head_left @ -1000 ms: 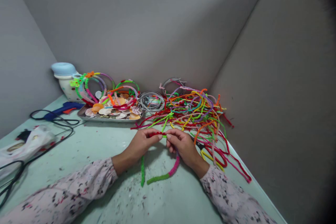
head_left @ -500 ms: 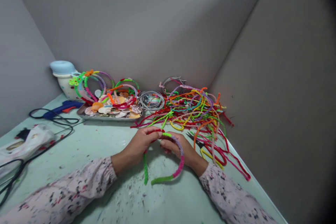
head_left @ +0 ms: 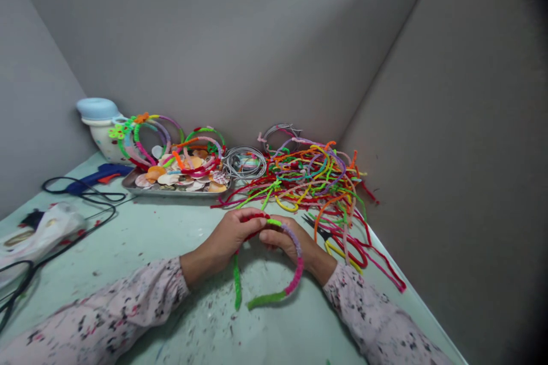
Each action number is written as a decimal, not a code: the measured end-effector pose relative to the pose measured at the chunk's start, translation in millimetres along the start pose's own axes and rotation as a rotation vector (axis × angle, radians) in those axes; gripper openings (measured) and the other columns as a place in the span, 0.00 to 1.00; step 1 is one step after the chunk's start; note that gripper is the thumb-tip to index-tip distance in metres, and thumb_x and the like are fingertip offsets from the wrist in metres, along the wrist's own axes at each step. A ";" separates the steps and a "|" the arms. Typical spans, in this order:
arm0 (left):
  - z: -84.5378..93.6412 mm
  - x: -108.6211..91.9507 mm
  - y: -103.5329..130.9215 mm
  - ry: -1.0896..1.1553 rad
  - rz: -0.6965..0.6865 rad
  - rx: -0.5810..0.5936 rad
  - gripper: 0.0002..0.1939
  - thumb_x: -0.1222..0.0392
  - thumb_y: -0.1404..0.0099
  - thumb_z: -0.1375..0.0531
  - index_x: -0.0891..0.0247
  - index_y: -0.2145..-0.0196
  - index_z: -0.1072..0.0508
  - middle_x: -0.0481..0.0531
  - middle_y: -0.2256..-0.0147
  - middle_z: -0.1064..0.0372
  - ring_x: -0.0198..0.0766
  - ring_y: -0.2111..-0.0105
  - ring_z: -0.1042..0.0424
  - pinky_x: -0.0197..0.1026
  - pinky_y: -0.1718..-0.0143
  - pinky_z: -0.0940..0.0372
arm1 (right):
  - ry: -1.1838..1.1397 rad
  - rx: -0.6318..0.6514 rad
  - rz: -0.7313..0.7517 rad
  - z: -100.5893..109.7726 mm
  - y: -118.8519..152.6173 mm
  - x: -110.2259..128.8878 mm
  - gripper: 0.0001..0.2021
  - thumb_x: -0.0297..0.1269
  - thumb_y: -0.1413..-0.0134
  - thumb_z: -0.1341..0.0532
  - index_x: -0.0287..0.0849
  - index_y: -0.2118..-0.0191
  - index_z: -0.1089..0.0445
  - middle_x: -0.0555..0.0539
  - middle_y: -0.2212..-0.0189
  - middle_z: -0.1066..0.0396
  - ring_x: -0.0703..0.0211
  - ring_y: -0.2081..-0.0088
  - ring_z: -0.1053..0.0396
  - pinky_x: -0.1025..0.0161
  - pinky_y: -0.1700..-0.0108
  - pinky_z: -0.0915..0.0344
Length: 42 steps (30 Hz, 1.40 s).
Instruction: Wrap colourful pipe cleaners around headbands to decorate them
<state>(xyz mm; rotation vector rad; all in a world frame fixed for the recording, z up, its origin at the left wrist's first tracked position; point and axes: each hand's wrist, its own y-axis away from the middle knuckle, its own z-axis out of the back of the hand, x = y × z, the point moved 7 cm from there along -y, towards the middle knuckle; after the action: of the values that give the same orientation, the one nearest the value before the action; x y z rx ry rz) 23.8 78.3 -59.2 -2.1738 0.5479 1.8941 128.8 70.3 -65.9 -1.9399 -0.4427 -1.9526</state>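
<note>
Between my hands is a curved headband (head_left: 295,274) wrapped in fuzzy pipe cleaner, in green, pink, lilac and red sections. My left hand (head_left: 233,235) pinches the red part at its top, thumb pressed along it. Right beside, my right hand (head_left: 291,239) has its fingers closed round the band near the lime and lilac sections. Both ends of the headband hang down over the table, one green end below my left hand. Some fingertips of each hand are hidden behind the band.
Behind my hands lies a tangled heap of pipe cleaners (head_left: 312,177), with scissors (head_left: 342,245) at its right. A metal tray (head_left: 180,193) holds shells and finished headbands (head_left: 171,120). Coiled wire (head_left: 245,162), a blue glue gun (head_left: 98,177), a cable (head_left: 112,214) and a lidded cup (head_left: 103,131) stand around.
The view has shifted slightly. Both hands keep hold of the headband, and its free ends have dipped a little lower.
</note>
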 end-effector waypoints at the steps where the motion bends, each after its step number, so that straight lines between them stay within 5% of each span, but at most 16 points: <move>1: -0.5 0.0 0.3 -0.008 0.003 0.000 0.10 0.57 0.44 0.38 0.66 0.66 0.25 0.51 0.71 0.27 0.34 0.73 0.32 0.34 0.71 0.39 | -0.006 0.003 0.002 0.8 -0.3 -0.8 0.11 0.43 0.53 0.35 0.40 0.71 0.33 0.54 0.80 0.37 0.66 0.77 0.40 0.67 0.73 0.43; 9: -0.8 -2.6 1.0 0.061 -0.001 -0.006 0.07 0.60 0.44 0.39 0.65 0.67 0.26 0.48 0.73 0.28 0.33 0.75 0.32 0.35 0.71 0.38 | -0.126 0.097 -0.016 -1.8 0.7 -7.7 0.10 0.42 0.48 0.38 0.40 0.66 0.31 0.53 0.77 0.36 0.66 0.76 0.38 0.68 0.72 0.42; 19: 1.7 -15.0 1.5 -0.106 -0.070 -0.057 0.07 0.61 0.45 0.40 0.66 0.69 0.24 0.49 0.73 0.28 0.34 0.71 0.32 0.35 0.67 0.39 | -0.283 0.133 -0.111 -4.1 5.5 -7.6 0.12 0.43 0.53 0.35 0.40 0.66 0.31 0.54 0.76 0.36 0.68 0.76 0.38 0.68 0.71 0.41; 23: 7.9 -9.0 -0.1 -0.130 -0.046 -0.113 0.08 0.59 0.45 0.39 0.65 0.70 0.24 0.47 0.74 0.29 0.31 0.75 0.35 0.33 0.71 0.42 | -0.049 0.052 -0.118 11.2 1.5 -6.5 0.12 0.43 0.52 0.35 0.39 0.67 0.30 0.52 0.76 0.33 0.65 0.75 0.36 0.67 0.71 0.40; 27: 14.0 -3.0 -1.7 -0.145 -0.015 -0.164 0.10 0.55 0.45 0.39 0.65 0.69 0.24 0.46 0.75 0.30 0.29 0.79 0.40 0.33 0.76 0.48 | 0.145 -0.421 0.130 51.5 6.5 13.2 0.10 0.41 0.48 0.39 0.42 0.61 0.29 0.49 0.70 0.30 0.62 0.71 0.34 0.64 0.68 0.37; 29: 15.7 -1.7 -2.2 -0.147 -0.003 -0.182 0.11 0.55 0.45 0.39 0.66 0.69 0.24 0.46 0.76 0.31 0.28 0.80 0.42 0.32 0.77 0.49 | 0.339 -0.530 0.343 53.7 15.6 32.7 0.08 0.38 0.47 0.40 0.43 0.62 0.30 0.47 0.67 0.30 0.60 0.67 0.33 0.62 0.64 0.35; 33: 17.4 -2.7 -2.6 -0.168 -0.012 -0.205 0.10 0.57 0.45 0.40 0.66 0.70 0.24 0.45 0.78 0.32 0.28 0.81 0.44 0.33 0.78 0.51 | 0.794 -0.384 0.641 19.8 25.3 58.5 0.08 0.29 0.49 0.39 0.44 0.61 0.30 0.46 0.62 0.32 0.56 0.60 0.34 0.57 0.57 0.36; 37: 16.5 -2.2 -3.5 -0.159 -0.027 -0.196 0.08 0.60 0.46 0.41 0.66 0.71 0.24 0.46 0.76 0.30 0.30 0.78 0.40 0.33 0.75 0.47 | 1.146 -0.251 0.621 -6.3 22.3 56.9 0.10 0.28 0.46 0.42 0.44 0.58 0.30 0.44 0.61 0.32 0.55 0.59 0.36 0.56 0.57 0.37; 42: 14.2 -0.6 -3.9 -0.149 -0.040 -0.170 0.07 0.61 0.48 0.41 0.67 0.73 0.25 0.49 0.73 0.28 0.34 0.73 0.35 0.35 0.70 0.42 | 1.370 -0.288 0.663 -16.3 25.4 57.6 0.08 0.32 0.41 0.44 0.41 0.58 0.29 0.43 0.65 0.31 0.54 0.63 0.38 0.58 0.62 0.41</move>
<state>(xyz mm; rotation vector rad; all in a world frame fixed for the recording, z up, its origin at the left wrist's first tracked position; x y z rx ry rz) 12.5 87.5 -61.1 -2.0996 0.3251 2.1293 125.9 38.6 -9.1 -0.3462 0.7598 -2.3016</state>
